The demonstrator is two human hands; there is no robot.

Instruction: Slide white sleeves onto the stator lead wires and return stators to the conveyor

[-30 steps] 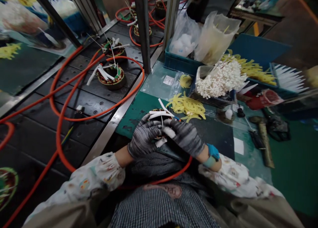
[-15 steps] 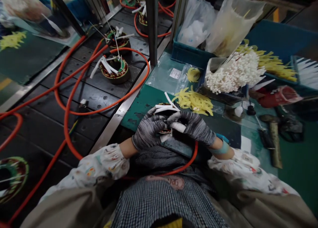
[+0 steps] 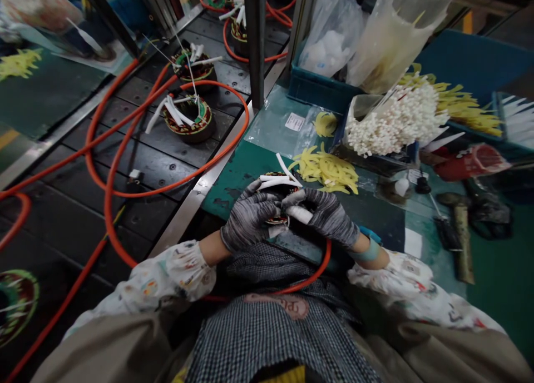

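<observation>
Between my gloved hands is a motor stator (image 3: 278,220), a ring with copper windings and white sleeved leads (image 3: 277,182) sticking out at its top. My left hand (image 3: 249,219) is closed round its left side, thumb pointing inward. From the right, my right hand (image 3: 331,213) grips the stator's rim, fingers curled in toward the middle. A white sleeve piece (image 3: 299,214) lies under the right fingers. Both hands partly cover the stator, and the fingertips' exact contact is hidden. Just beyond it, a pile of yellow curved strips (image 3: 325,169) lies on the green mat (image 3: 233,174).
More stators (image 3: 189,122) with white leads stand on the dark conveyor (image 3: 167,166) at left. An orange hose (image 3: 110,205) loops across it. A metal post (image 3: 253,49) rises ahead. At right are a bin of white sticks (image 3: 396,119), a red container (image 3: 467,163) and a hammer (image 3: 461,238).
The stators and hose on the conveyor have shifted slightly left in view. My hands keep nearly the same hold on the stator.
</observation>
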